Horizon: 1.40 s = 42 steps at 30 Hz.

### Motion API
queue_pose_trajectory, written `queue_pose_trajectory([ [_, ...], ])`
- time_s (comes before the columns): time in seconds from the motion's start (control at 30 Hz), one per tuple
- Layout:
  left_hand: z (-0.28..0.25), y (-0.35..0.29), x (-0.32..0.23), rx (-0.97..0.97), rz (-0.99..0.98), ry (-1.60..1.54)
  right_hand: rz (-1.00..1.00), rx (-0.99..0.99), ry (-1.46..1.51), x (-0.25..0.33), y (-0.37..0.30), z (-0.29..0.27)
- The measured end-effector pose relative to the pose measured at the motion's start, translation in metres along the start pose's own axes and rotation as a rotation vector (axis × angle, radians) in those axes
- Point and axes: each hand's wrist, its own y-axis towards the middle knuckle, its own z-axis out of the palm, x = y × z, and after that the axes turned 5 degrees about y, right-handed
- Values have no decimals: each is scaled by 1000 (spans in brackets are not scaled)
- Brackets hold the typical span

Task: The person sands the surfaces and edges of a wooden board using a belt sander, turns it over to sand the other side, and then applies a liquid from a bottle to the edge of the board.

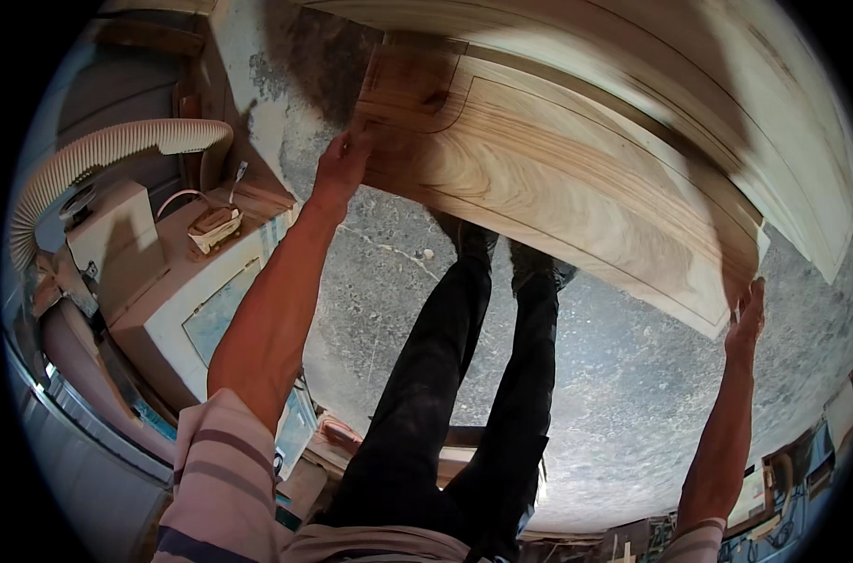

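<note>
A person looks down past their own dark trousers (417, 375) at a long wooden panel (548, 178) with swirling pale-brown grain and a dark outline near its edges, stretched across the upper middle of the view, in front of the feet. The left hand (338, 174) has its grip closed on the panel's left end, which is in shadow; the right hand (748, 317) has its grip at the lower right corner, fingers against the edge. The panel slants down to the right. Just beyond it lies a larger pale wooden piece (576, 33); whether the two touch is unclear. Below spreads a mottled grey floor (623, 375). At left, a ribbed cream hose (117, 159) arches over a dusty cabinet (178, 328).
</note>
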Motion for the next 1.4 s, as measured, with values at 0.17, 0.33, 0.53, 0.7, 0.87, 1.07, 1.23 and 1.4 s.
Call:
queue_pose_trajectory([
  [0.17, 29, 1, -11, -57, -18, 231, -37, 87, -119, -73, 14, -89],
  [0.33, -2, 8, 46, 102, -257, -225, -7, 131, -50, -98, -48, -22],
  [0.53, 4, 22, 50, 270, 375, 265, 116, -118, 16, -72, -51, 13],
  [0.7, 1, 33, 32, 163, -66, -112, 86, -115, 92, -65, -51, 23],
  [0.87, 10, 38, 18, 147, -111, -87, 106, -169, -53, -46, -45, 32],
  [1.07, 1, 34, 10, 232, -74, -85, 59, -181, -302, -55, -34, 24],
  [1.23, 4, 27, -15, 74, -136, 229, 28, -69, -326, -29, -16, 22],
  [1.4, -10, 55, 1, 279, -124, 50, 100, -71, -224, -22, -5, 28],
])
